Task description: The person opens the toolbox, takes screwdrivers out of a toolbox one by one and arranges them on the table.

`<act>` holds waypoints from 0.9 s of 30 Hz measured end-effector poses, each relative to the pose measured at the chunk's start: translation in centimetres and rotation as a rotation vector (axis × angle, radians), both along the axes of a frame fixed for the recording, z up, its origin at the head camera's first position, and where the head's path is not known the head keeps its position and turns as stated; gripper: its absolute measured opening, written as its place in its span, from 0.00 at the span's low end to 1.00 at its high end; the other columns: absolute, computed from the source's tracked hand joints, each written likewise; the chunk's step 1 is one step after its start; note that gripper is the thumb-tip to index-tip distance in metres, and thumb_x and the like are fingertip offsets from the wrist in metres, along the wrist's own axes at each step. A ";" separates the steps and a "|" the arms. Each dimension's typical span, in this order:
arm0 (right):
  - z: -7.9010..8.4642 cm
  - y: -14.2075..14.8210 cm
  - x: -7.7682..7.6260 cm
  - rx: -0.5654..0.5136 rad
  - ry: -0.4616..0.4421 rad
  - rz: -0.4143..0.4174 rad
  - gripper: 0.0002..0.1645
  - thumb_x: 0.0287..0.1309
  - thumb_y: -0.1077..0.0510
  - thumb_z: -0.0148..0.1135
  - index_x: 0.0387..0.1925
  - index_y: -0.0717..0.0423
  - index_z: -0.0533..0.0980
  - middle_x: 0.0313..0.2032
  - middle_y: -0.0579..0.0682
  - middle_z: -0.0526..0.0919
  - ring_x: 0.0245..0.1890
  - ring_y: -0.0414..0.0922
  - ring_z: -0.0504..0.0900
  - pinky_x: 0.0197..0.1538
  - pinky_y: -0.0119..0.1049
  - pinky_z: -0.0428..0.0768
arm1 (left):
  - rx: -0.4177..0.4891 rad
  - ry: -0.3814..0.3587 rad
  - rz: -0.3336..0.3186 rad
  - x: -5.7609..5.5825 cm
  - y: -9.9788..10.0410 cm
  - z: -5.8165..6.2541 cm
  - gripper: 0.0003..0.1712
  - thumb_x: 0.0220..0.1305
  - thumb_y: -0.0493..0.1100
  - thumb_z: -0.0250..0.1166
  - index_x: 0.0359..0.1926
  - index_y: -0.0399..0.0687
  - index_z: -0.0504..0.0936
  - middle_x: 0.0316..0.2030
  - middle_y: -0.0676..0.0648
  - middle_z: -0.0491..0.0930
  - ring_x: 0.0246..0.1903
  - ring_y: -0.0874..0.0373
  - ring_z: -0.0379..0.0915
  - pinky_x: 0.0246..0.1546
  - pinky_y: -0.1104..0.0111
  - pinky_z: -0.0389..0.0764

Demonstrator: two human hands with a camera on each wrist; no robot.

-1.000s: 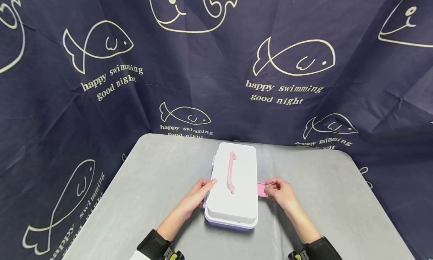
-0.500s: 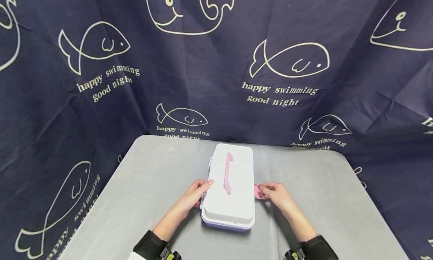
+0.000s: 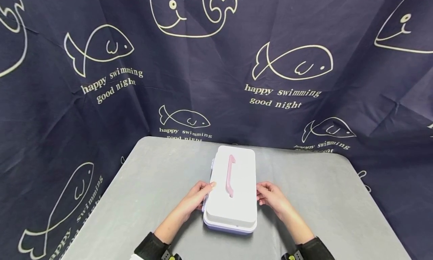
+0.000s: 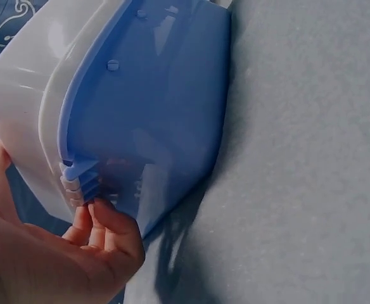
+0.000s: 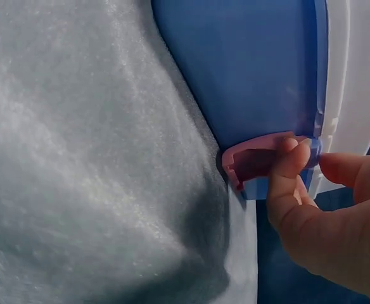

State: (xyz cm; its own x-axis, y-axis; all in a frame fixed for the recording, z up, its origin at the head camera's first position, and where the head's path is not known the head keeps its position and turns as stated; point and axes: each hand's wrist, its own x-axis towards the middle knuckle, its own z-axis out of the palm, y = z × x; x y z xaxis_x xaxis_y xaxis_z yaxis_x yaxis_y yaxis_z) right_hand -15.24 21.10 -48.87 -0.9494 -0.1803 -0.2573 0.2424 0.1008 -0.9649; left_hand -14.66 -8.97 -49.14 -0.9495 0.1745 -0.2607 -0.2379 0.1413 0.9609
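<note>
A storage box [image 3: 223, 211] with a white lid and blue base stands on the table, its pink handle [image 3: 229, 177] running along the top. My left hand [image 3: 192, 200] holds the box's left side, thumb against the lid. In the left wrist view its curled fingers lie at a hinge [image 4: 77, 183]. At the opposite side is my right hand [image 3: 274, 199]. Its curled fingers are on the upper part of a pink latch [image 5: 239, 155] and its thumb touches the lid's edge. The latch hangs down along the blue wall and is hidden in the head view.
The grey table [image 3: 162, 158] has rounded far corners. A dark blue curtain [image 3: 223, 90] with fish drawings and lettering hangs behind it and along both sides. Black bands [image 3: 314, 248] circle both wrists.
The pink latch, which stuck out from the box's right side, has swung down against the wall. My right hand has moved left, close to the box. The left hand keeps its hold.
</note>
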 end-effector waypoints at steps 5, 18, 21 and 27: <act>-0.4 -0.2 0.0 0.006 -0.010 -0.031 0.20 0.77 0.60 0.53 0.58 0.74 0.66 0.34 0.48 0.79 0.32 0.39 0.79 0.35 0.29 0.80 | -0.174 0.197 0.084 0.0 -0.4 1.1 0.30 0.62 0.55 0.74 0.54 0.40 0.75 0.40 0.44 0.76 0.33 0.57 0.71 0.33 0.66 0.73; 0.3 -0.2 -0.3 -0.011 0.027 -0.028 0.22 0.75 0.65 0.53 0.61 0.76 0.62 0.34 0.49 0.83 0.32 0.40 0.82 0.38 0.31 0.84 | -0.442 0.679 0.056 -0.1 2.4 6.0 0.19 0.66 0.51 0.72 0.51 0.46 0.84 0.29 0.59 0.80 0.26 0.63 0.69 0.28 0.70 0.69; 0.5 -0.1 -0.3 -0.023 0.031 -0.020 0.23 0.75 0.65 0.54 0.61 0.77 0.62 0.34 0.49 0.83 0.32 0.39 0.83 0.38 0.31 0.84 | -0.430 0.676 -0.014 -0.1 3.1 6.3 0.26 0.65 0.51 0.74 0.59 0.45 0.79 0.30 0.60 0.83 0.26 0.64 0.68 0.28 0.71 0.69; 0.2 -0.1 0.0 -0.035 0.012 -0.022 0.24 0.75 0.64 0.55 0.62 0.76 0.61 0.34 0.49 0.83 0.33 0.40 0.82 0.39 0.31 0.84 | -0.421 0.685 -0.124 0.2 3.9 6.6 0.28 0.64 0.46 0.75 0.63 0.49 0.78 0.27 0.60 0.83 0.23 0.67 0.66 0.25 0.72 0.67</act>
State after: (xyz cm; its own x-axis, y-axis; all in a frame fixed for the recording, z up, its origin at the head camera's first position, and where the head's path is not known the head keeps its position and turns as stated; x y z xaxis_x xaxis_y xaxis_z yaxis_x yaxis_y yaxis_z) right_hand -15.28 20.97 -48.66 -0.9563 -0.1678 -0.2396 0.2323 0.0618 -0.9707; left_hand -14.42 -5.09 -42.55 -0.9024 0.3055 0.3040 0.4247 0.5097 0.7483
